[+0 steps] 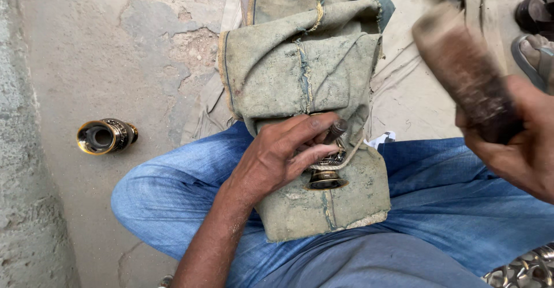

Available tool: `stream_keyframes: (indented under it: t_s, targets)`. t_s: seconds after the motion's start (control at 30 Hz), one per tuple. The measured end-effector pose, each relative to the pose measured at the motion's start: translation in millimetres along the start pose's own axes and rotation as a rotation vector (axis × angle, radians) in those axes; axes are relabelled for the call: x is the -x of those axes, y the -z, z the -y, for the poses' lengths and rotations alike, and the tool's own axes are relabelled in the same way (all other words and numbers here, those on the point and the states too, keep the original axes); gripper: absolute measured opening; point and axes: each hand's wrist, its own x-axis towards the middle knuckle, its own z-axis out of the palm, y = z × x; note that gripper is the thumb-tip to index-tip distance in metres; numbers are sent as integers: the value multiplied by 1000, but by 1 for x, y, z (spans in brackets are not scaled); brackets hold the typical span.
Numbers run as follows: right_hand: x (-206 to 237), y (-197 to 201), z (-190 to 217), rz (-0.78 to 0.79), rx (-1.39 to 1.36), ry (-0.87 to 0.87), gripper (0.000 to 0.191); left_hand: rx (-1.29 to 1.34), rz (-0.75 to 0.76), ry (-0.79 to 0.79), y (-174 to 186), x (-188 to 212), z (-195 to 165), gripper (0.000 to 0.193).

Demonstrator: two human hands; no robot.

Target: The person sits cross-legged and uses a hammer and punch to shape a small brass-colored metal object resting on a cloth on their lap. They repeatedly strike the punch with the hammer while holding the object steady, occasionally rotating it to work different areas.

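A cracked, dusty concrete floor (86, 51) fills the background of the head view, with a pale sheet (410, 92) spread over part of it and a person sitting cross-legged in blue jeans (173, 201).

Over the lap lies a folded, worn denim pad (300, 69), greenish-grey with frayed seams, reaching from the thighs up toward the top edge of the sheet. At the pad's near end the left hand (277, 155) presses down on a small engraved metal piece (326, 172), dark with brassy bands and a round open mouth facing the camera. The fingers are curled together over it, and the thumb and forefinger also pinch a short dark punch (336, 129) standing just above the piece. The right hand (519, 144) is raised at the right side, fingers wrapped tight round the handle of a heavy, blurred mallet (461, 63).

The step in hand looks like chasing or stamping the metal: tool set, blow pending. The next move seems to call for a square hit on the punch head while the left hand keeps the piece from rolling on the soft pad.

1 similar brass-and-black vessel (107, 136) lies on its side on the bare floor, well apart to the left. 2 sandalled feet (536, 34) show at the upper right corner.
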Motion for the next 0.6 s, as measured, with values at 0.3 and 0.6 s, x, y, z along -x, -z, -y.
stream_keyframes:
  t_s: [0.3,0.6]
  targets:
    - [-3,-5,-1,-72,187,120,44,12,31,-9,-4,-4,2,48]
    - [-9,8,21,-67,23,-17,25,-2,75,20,6,-6,-2,46]
